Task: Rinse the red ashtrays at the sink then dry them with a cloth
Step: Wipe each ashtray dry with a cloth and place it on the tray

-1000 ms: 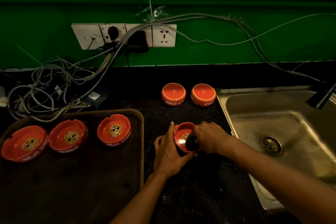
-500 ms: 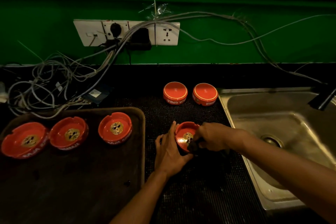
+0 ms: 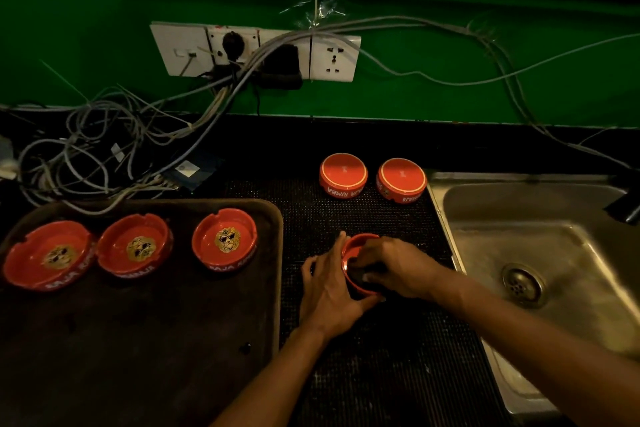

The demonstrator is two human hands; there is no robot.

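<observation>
Right hand (image 3: 394, 267) now sits deeper over the ashtray (image 3: 356, 243), fingers curled pinching a dark cloth (image 3: 358, 274) to wipe inside, left hand (image 3: 329, 288) cupping its side, steadying.

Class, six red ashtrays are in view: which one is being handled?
The ashtray on the black mat, between both hands: left hand steadies it, right hand works inside. Others lie untouched.

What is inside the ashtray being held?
A dark cloth, pressed in by the right hand, fills the ashtray; the left hand steadies it. Its bottom is covered.
</observation>
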